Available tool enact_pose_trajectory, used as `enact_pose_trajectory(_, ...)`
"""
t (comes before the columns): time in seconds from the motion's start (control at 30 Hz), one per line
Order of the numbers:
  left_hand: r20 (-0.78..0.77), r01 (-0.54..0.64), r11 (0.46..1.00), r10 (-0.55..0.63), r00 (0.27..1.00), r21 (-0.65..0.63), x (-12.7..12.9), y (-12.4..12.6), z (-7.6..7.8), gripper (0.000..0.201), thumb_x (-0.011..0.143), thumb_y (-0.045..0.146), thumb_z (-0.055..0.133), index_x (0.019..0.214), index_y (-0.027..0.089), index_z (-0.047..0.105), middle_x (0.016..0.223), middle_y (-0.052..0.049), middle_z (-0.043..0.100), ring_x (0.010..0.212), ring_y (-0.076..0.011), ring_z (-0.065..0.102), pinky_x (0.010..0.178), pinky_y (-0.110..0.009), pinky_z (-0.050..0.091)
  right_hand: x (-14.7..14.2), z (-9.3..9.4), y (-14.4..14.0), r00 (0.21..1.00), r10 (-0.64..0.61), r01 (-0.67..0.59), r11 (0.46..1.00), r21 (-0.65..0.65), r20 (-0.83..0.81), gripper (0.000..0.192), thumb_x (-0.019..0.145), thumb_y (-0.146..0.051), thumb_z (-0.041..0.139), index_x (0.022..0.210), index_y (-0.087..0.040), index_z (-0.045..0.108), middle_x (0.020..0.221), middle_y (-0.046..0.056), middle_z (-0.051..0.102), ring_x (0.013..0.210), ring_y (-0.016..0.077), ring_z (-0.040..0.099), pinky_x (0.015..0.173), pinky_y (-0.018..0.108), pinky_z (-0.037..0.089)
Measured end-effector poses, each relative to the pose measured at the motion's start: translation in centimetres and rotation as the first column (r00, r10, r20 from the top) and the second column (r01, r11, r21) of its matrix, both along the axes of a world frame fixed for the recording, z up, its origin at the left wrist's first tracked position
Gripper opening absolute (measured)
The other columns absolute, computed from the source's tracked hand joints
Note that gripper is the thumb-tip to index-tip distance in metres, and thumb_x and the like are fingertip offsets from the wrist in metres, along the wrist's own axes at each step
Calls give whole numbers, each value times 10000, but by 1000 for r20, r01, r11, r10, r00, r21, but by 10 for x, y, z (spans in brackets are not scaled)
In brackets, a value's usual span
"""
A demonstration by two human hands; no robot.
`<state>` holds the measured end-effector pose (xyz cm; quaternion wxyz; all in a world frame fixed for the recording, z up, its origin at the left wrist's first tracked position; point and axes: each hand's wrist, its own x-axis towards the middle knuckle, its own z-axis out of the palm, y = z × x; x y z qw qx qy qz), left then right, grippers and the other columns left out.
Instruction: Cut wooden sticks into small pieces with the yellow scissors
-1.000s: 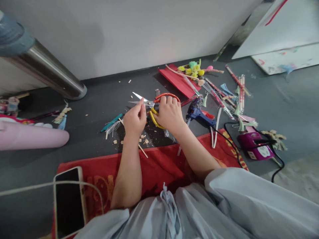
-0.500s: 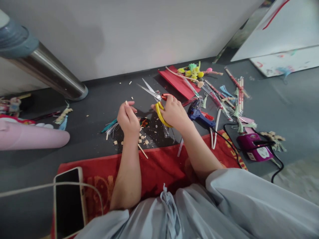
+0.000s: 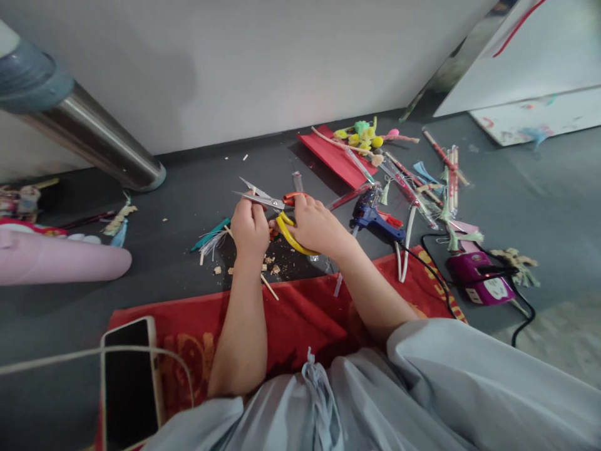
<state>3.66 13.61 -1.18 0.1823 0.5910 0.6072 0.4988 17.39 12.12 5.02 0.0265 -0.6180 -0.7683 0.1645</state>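
Centrally: scissors (image 3: 275,203), spread, gripped in right hand (image 3: 322,227); left hand (image 3: 250,229) beside them, hold not discernible. Upper right: clear plastic sleeve (image 3: 426,214), pinkish-red contents (image 3: 410,193).

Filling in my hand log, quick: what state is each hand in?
Left hand: closed, apparently around a small pale piece.
Right hand: closed on the scissors, blades apart.

The silver-bladed scissors (image 3: 275,203) have orange and yellow handles (image 3: 287,233), the cloth (image 3: 300,313) red with yellow-gold patterning.
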Motion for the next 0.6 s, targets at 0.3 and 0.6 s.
enact_pose_trajectory(0.3, 0, 10, 1000, -10, 1000, -22, 0, -3, 5, 195, 853, 200, 378, 733, 198, 532, 686, -6, 606, 643, -133, 551, 649, -259, 409, 3, 0, 2, 999, 15, -15, 1000, 16, -45, 581, 886, -583, 388, 1144, -68, 464, 1131, 221, 582, 1068, 319, 563, 887, 417, 415)
enact_pose_trajectory(0.6, -85, 43, 998, -39, 996, 47, -2, -1, 4, 193, 803, 105, 366, 780, 190, 537, 779, -27, 628, 796, -151, 584, 789, -289, 442, 5, 3, 1, 998, 2, 0, 999, 35, -55, 624, 881, -594, 391, 1177, -49, 457, 1136, 218, 582, 1080, 325, 559, 909, 407, 408)
